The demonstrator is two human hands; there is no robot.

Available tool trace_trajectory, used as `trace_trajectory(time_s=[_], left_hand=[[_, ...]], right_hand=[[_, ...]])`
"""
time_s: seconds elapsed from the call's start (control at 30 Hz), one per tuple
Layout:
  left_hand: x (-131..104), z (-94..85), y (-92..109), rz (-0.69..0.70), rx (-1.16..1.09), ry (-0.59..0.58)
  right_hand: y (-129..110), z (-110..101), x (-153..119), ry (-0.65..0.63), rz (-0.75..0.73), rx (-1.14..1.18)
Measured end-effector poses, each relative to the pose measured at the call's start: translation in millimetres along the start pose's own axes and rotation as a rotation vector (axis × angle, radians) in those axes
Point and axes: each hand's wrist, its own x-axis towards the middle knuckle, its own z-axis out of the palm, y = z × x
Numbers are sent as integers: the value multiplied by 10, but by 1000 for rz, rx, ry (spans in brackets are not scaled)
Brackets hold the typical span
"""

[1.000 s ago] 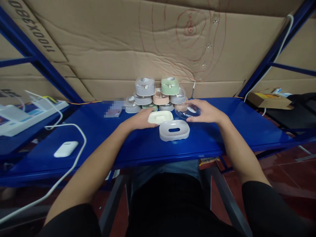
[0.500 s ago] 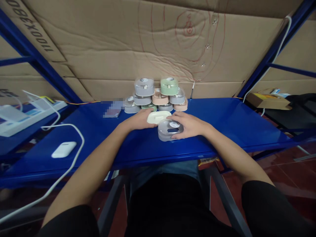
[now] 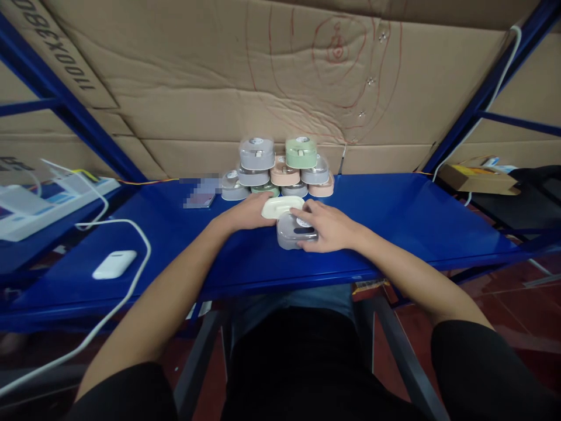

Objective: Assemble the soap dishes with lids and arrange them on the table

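Note:
My left hand grips the left end of a cream oval piece, its fingers partly hidden behind it. Just in front of that piece is a grey box with a clear lid and a round label. My right hand is closed round the right side of this box, thumb low and fingers over the lid. Behind both hands, similar boxes are piled in three levels, with a grey one and a green one on top.
The blue table carries a white case at the left, near a white cable. A pixelated flat item lies left of the pile. Cardboard stands behind, between blue posts.
My right hand has shifted slightly left with the grey box, and its fingers now reach further over the lid. My left hand and the cream piece have hardly moved.

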Motion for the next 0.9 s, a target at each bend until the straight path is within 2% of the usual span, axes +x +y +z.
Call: trace_trajectory(time_s=[0.17, 0.3, 0.4, 0.5, 0.57, 0.73, 0.9], left_hand=[[8, 14, -9, 10, -6, -1], [0, 10, 4, -16, -20, -1], [-18, 31, 64, 24, -71, -15], [-36, 119, 184, 85, -172, -24], [-46, 215, 281, 119, -233, -28], [-67, 430, 442, 103, -278, -3], [-66, 450, 450, 76, -254, -35]], right_hand=[[-17, 9, 3, -72, 45, 7], [114, -113, -56, -126, -69, 172], [219, -220, -100, -34, -117, 271], [306, -243, -106, 158, -5, 216], [367, -194, -95, 218, 71, 170], [504, 18, -59, 102, 99, 128], [474, 84, -16, 12, 112, 65]])
